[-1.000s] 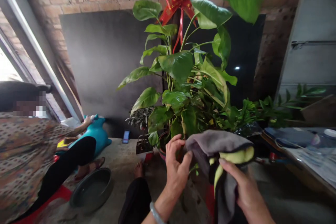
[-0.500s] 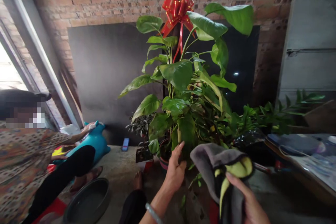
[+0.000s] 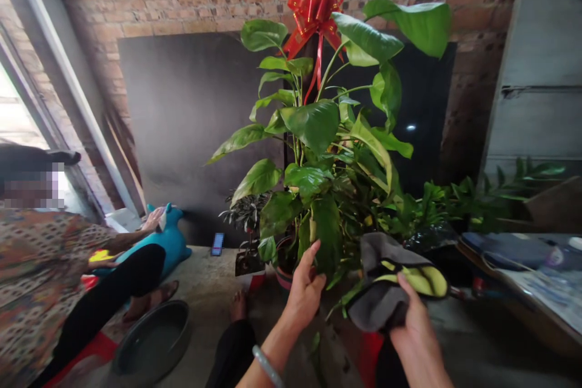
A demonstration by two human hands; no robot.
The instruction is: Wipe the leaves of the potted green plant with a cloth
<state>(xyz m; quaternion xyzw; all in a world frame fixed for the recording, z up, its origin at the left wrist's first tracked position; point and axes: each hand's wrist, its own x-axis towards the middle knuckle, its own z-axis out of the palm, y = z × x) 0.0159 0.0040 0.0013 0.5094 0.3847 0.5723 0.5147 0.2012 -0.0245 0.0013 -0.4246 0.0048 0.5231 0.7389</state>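
My left hand (image 3: 305, 288), a pale bangle on its wrist, is at the lower front of a tall leafy potted plant (image 3: 313, 124). Its fingers close on the lower end of a large hanging leaf (image 3: 328, 227), and the leaf hides part of the grip. In my right hand (image 3: 416, 324) is a bunched grey and yellow cloth (image 3: 382, 282), held to the right of that leaf. A red ribbon bow (image 3: 314, 12) tops the plant. The plant's pot (image 3: 285, 276) shows partly behind my left hand.
At left sits another person (image 3: 40, 267), one hand on a blue animal-shaped toy (image 3: 166, 236). A grey basin (image 3: 152, 339) lies on the floor nearby. A phone (image 3: 217, 244) leans at the dark panel (image 3: 195, 133). A cluttered table (image 3: 541, 291) stands at right.
The cloth in my right hand has swung and bunched differently, its yellow side turned further right. My left hand stays by the same leaf. The view has shifted slightly.
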